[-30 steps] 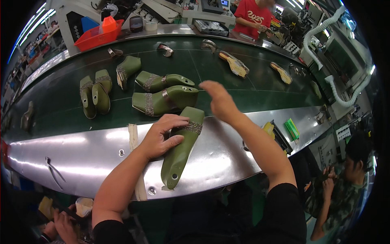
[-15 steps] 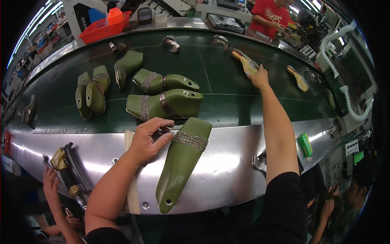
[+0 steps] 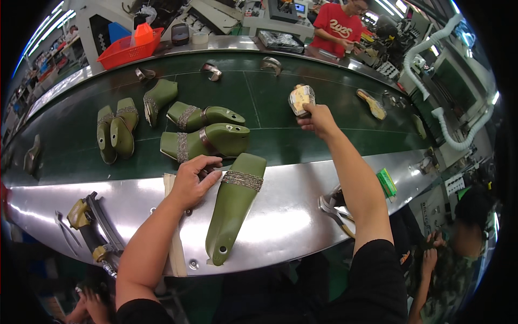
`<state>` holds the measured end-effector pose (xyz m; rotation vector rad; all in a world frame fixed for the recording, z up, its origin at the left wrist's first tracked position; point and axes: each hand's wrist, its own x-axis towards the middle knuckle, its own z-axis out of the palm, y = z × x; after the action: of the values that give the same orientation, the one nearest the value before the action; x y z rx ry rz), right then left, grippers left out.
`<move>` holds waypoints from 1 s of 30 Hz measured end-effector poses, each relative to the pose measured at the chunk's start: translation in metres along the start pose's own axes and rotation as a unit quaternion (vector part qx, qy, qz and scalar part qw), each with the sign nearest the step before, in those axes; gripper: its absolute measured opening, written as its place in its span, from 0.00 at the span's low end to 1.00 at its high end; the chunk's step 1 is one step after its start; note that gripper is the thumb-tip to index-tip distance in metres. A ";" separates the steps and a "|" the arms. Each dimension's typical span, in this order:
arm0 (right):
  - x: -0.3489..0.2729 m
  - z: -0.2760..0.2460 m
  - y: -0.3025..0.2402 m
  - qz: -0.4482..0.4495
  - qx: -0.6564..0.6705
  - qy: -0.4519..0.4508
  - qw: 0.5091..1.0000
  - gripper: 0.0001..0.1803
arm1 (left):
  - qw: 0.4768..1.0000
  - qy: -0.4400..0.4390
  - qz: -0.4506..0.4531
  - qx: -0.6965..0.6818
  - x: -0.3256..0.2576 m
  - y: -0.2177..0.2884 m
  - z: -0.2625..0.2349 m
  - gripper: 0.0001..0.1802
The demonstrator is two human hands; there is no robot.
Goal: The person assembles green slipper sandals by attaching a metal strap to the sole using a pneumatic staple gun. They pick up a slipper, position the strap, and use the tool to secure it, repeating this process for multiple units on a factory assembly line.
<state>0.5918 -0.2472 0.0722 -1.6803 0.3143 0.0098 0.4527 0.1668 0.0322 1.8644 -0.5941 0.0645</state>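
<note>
My right hand (image 3: pixel 319 120), over the green conveyor belt, grips a shoe insole (image 3: pixel 302 100) with a yellowish patchy face and a grey edge. My left hand (image 3: pixel 197 181) is open, its thumb and fingers apart, beside the toe end of a green shoe last (image 3: pixel 237 208) with a glittery strap across it. That last lies on the metal ledge (image 3: pixel 291 216), holed end toward me. Just beyond, two green lasts lie sideways with glittery and brown straps, the nearer one (image 3: pixel 229 139) close to my left fingers. Part of the insole hides behind my right fingers.
More strapped lasts (image 3: pixel 123 129) stand at left on the belt. Curved brown strap pieces (image 3: pixel 211 71) line its far side; another insole (image 3: pixel 372 103) lies at right. An air tool (image 3: pixel 89 229), pliers (image 3: pixel 337 215) and a green box (image 3: pixel 386 183) sit on the ledge. People work around the belt.
My right hand has turned the insole up off the belt and brought it leftward. At lower left, another person's hand has drawn back from the ledge. My left hand stays by the last.
</note>
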 end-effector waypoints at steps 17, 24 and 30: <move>-0.220 0.063 0.017 -0.047 0.520 -0.296 0.800 0.47 | 0.995 0.058 0.015 -0.074 0.008 -0.016 0.009 0.17; -0.256 0.051 0.065 0.055 0.460 -0.186 0.866 0.34 | 0.999 0.024 0.014 -0.043 0.005 -0.011 0.013 0.19; -0.293 0.048 0.049 0.045 0.109 -0.053 0.992 0.53 | 0.999 0.028 0.027 -0.007 0.007 -0.015 0.011 0.20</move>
<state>0.3081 -0.1467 0.0736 -1.4426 0.3000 0.1262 0.4629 0.1584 0.0174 1.8276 -0.6051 0.1465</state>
